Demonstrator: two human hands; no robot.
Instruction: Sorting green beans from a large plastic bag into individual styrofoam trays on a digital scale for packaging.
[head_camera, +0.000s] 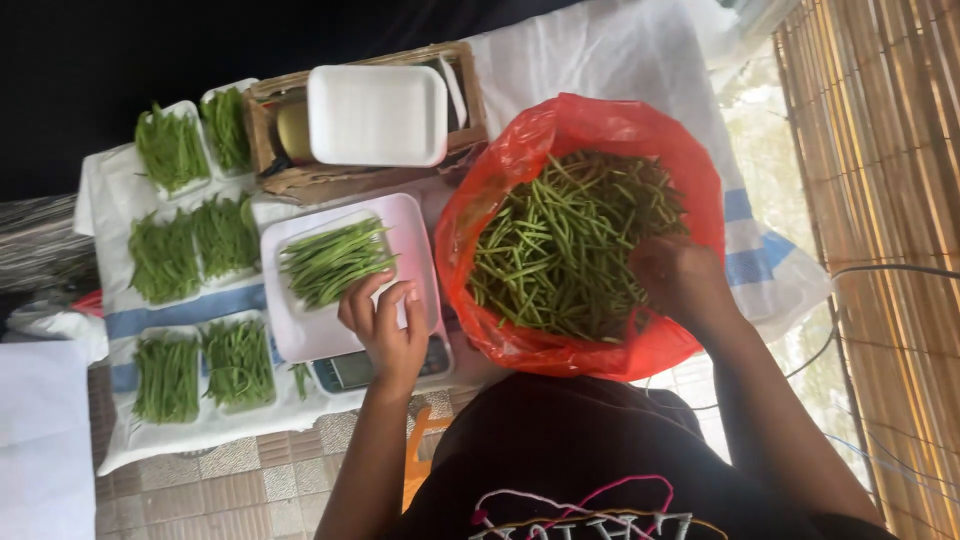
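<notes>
Green beans (335, 262): slender pods heaped on a shallow white foam tray atop the pink scale platform (415, 240). Left hand (385, 325) rests on that tray's near edge, fingers loosely curled, grasping nothing. Beside the scale, right hand (680, 280) digs into loose beans in a crinkled red plastic bag (520, 150); its grip cannot be told. Filled trays (195, 245) lie beyond the scale.

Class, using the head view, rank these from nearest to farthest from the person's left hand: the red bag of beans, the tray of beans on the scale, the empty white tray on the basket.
1. Tray of beans, at the left hand fingers.
2. Red bag, to its right.
3. Empty white tray, beyond, on the basket.
</notes>
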